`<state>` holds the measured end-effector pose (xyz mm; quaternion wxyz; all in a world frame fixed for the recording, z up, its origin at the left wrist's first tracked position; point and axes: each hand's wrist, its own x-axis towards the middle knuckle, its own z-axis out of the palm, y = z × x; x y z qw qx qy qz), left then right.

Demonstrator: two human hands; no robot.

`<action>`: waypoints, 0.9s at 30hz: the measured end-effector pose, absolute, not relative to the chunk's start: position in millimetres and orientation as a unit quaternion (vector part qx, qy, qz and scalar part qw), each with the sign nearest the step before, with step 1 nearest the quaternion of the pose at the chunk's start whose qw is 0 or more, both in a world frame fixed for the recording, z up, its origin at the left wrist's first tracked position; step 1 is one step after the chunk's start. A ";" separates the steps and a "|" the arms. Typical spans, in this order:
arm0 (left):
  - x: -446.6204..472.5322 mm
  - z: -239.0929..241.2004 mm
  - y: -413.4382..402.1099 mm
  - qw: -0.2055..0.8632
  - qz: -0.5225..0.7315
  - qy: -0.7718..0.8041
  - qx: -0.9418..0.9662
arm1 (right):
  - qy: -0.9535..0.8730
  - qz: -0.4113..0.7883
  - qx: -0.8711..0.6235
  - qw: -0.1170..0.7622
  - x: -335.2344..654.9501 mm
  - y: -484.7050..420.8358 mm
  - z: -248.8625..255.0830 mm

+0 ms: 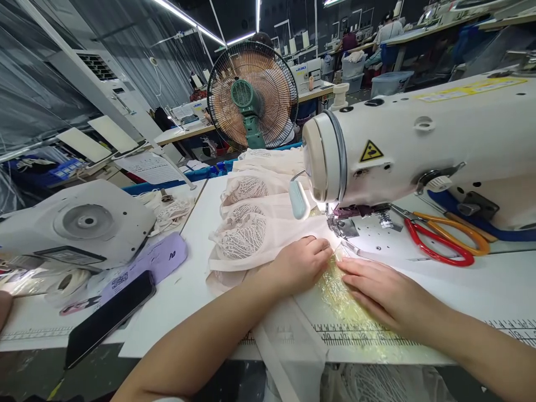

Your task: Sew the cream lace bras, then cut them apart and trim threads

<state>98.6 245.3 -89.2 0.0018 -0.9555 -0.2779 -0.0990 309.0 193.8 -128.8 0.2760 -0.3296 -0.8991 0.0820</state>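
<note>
Cream fabric (pixel 288 228) lies under the curled left hand (pixel 302 263), grip unclear; the outstretched right hand (pixel 387 287) rests flat.

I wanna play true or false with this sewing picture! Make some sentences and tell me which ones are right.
1. The left hand is touching pale cloth. True.
2. The right hand is holding the scissors. False: the scissors lie apart from that hand.
3. The fan has a green motor. True.
4. The phone has its screen lit up. False: its screen is dark.
5. There is purple paper next to the phone. True.
</note>
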 end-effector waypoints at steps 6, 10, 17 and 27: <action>95.5 -88.4 262.1 0.012 -0.082 -0.287 -0.954 | -0.899 0.091 -0.331 0.273 309.2 194.4 -128.5; 93.6 -90.3 272.8 0.024 -0.078 -0.288 -0.954 | -0.901 0.084 -0.330 0.269 308.9 194.9 -126.9; 94.8 -91.8 283.8 0.052 -0.059 -0.306 -0.949 | -0.908 0.072 -0.323 0.257 309.0 197.8 -123.8; 84.3 -78.3 265.6 0.093 -0.016 -0.359 -0.928 | -0.892 0.152 -0.244 0.348 248.6 140.8 -104.1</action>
